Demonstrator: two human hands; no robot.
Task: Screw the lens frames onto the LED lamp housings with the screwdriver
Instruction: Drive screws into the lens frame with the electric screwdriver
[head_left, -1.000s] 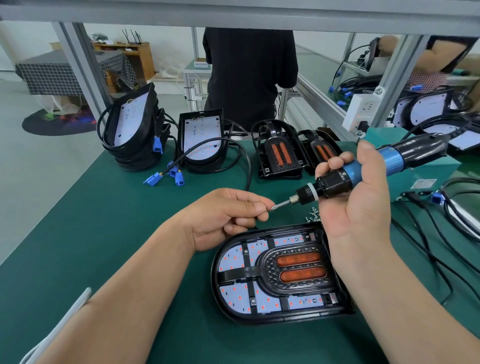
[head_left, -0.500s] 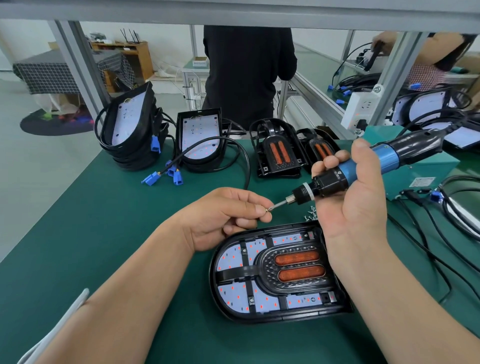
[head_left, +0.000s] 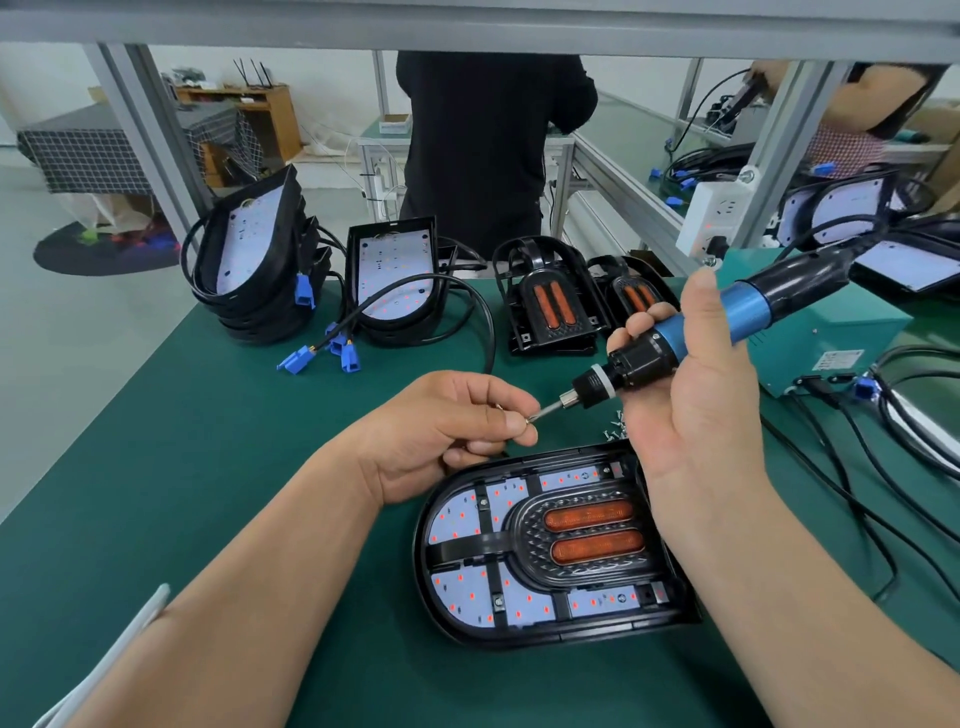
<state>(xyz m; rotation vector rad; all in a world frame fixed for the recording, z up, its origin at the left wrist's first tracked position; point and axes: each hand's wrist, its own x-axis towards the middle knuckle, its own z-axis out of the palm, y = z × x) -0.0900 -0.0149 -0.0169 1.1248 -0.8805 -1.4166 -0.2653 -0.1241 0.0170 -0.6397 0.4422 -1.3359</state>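
Note:
A black LED lamp housing (head_left: 550, 631) lies flat on the green mat in front of me, its lens frame (head_left: 488, 540) with two orange lenses seated over the white LED board. My right hand (head_left: 691, 405) grips a blue-and-black electric screwdriver (head_left: 675, 340) above the housing, bit pointing left and down. My left hand (head_left: 447, 421) pinches a small screw (head_left: 530, 418) at the bit's tip. A few loose screws (head_left: 615, 423) lie on the mat beside my right hand.
Stacked lamp housings (head_left: 249, 270) with cables and blue connectors (head_left: 296, 358) stand at the back left, and two lens frames (head_left: 550, 301) lean behind. A teal power box (head_left: 831, 332) and black cables (head_left: 883, 499) occupy the right. A person in black stands beyond the bench.
Both hands have stayed together, drifting slightly lower and left; the screw is still held at the screwdriver's bit. The housing has not moved.

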